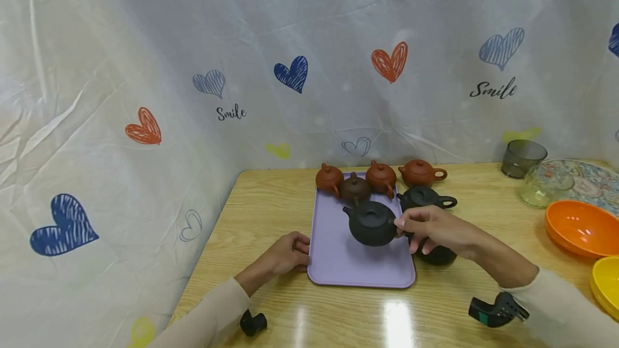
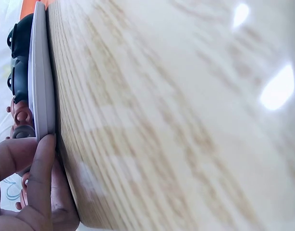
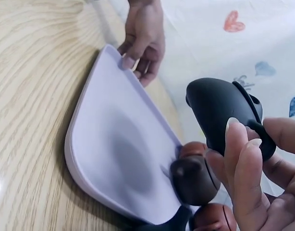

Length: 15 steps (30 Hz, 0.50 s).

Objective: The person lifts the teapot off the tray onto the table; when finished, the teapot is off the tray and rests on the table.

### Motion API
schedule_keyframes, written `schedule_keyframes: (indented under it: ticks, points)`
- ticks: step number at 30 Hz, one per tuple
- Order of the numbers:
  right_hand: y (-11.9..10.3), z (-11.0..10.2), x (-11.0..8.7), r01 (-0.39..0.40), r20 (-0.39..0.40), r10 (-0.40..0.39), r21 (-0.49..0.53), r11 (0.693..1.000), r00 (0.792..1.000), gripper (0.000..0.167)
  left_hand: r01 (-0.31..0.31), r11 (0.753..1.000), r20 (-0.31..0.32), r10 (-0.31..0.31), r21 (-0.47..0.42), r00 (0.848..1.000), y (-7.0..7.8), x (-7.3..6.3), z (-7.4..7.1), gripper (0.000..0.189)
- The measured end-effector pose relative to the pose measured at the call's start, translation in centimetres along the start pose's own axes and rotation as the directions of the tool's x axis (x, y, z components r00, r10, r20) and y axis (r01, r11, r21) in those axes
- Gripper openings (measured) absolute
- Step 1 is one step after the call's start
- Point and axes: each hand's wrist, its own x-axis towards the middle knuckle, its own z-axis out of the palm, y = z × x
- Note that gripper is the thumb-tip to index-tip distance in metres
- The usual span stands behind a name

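Observation:
My right hand (image 1: 442,230) pinches the handle of a black teapot (image 1: 372,225), holding it in the air over the lilac tray (image 1: 345,265). The right wrist view shows its shadow on the tray floor below. At the tray's left side, my left hand (image 1: 285,254) grips the rim between thumb and fingers, as the left wrist view also shows. Along the tray's far end sit two reddish-brown teapots (image 1: 330,179) with a dark brown teapot (image 1: 355,189) between them. Just right of the tray stands another black teapot (image 1: 420,197); a further black one (image 1: 439,255) is partly hidden beneath my right hand.
Behind the black teapots, a reddish-brown teapot (image 1: 419,172) stands off the tray. To the right are a grey glass bowl (image 1: 522,157), a yellowish clear bowl (image 1: 537,192), a patterned mat (image 1: 597,181), an orange bowl (image 1: 580,230) and a yellow bowl (image 1: 604,283). A printed curtain (image 1: 329,117) hangs behind the table.

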Motion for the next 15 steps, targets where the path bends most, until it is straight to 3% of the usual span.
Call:
schedule_keyframes:
  ticks: [15]
  points:
    - [0.8, -2.2, -2.6, 0.042, 0.079, -0.043, 0.003, 0.999, 0.996, 0.033, 0.016, 1.0, -0.012, -0.016, 0.002, 1.0, 0.0, 0.0, 0.1, 0.046]
